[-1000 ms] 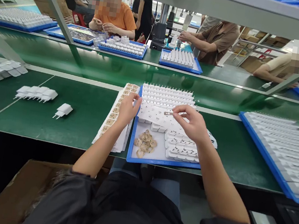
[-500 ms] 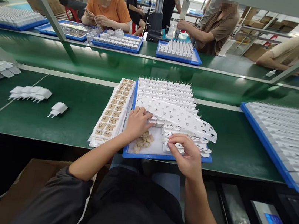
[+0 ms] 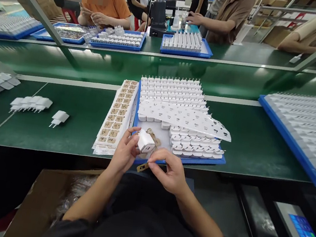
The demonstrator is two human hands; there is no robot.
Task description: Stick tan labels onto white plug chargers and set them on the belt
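My left hand (image 3: 124, 154) holds a white charger plug (image 3: 145, 142) just over the near edge of the blue tray (image 3: 199, 160). My right hand (image 3: 168, 171) pinches a small tan label (image 3: 142, 167) right below the plug. The tray carries rows of white chargers (image 3: 174, 91), a white sheet with holes (image 3: 184, 119) lying over them, and a few tan labels (image 3: 153, 134). Sheets of tan labels (image 3: 116, 118) lie left of the tray.
Loose white chargers (image 3: 31, 102) and one single charger (image 3: 59, 116) lie on the green belt at left. Another blue tray of chargers (image 3: 307, 129) sits at right. Several people work at trays across the line. A cardboard box (image 3: 39, 199) is under the bench.
Both hands came back from the tray toward my body. My left hand picked up a white charger plug and my right hand took a tan label. The view tilted down.
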